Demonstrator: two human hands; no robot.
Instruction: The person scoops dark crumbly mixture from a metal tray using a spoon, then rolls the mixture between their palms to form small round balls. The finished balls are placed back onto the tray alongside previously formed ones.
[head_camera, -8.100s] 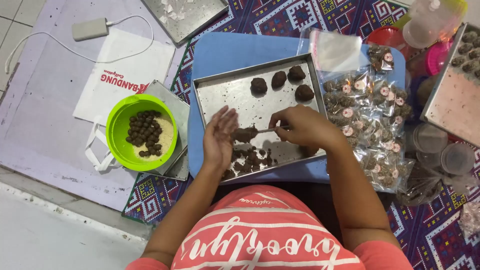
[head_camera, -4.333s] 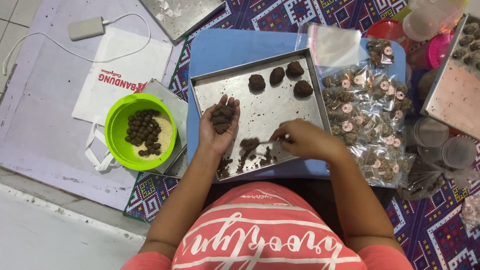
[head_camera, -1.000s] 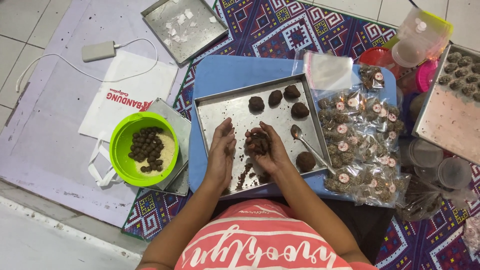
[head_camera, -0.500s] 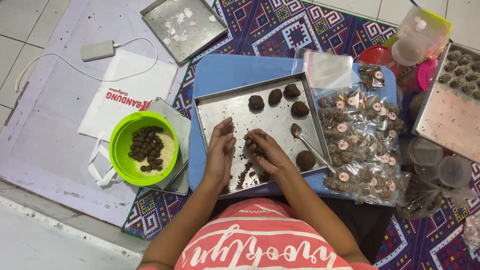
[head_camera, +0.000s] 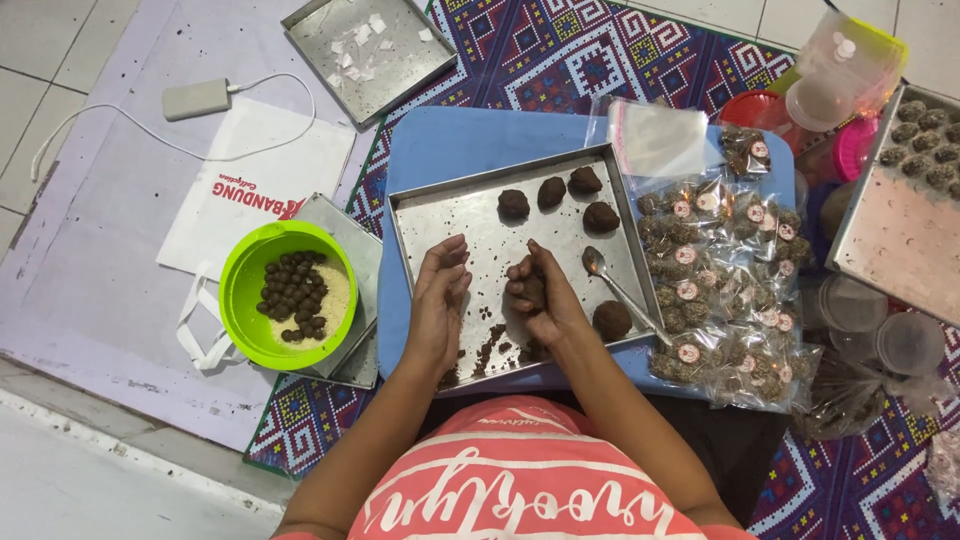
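Over the tray (head_camera: 440, 215), your right hand (head_camera: 538, 300) gripped a dough lump (head_camera: 533, 291), left hand (head_camera: 440, 295) open, empty beside it. Shaping step, I'd judge; next needed both palms rolling it.

Brown dough lump (head_camera: 533, 291), silver tray (head_camera: 455, 215), blue board (head_camera: 450, 140), lime-green bowl (head_camera: 240, 290), multicolour geometric-patt. mat (head_camera: 560, 50)

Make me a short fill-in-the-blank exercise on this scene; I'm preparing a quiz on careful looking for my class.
1. The right hand holds a brown lump over the metal ____.
2. A spoon lies on the tray to the ____ of the right hand.
3. The dark balls beside the left hand sit in a ____ bowl.
4. At the tray's far edge lie ____ dark lumps in a row.

Missing words: tray; right; green; four
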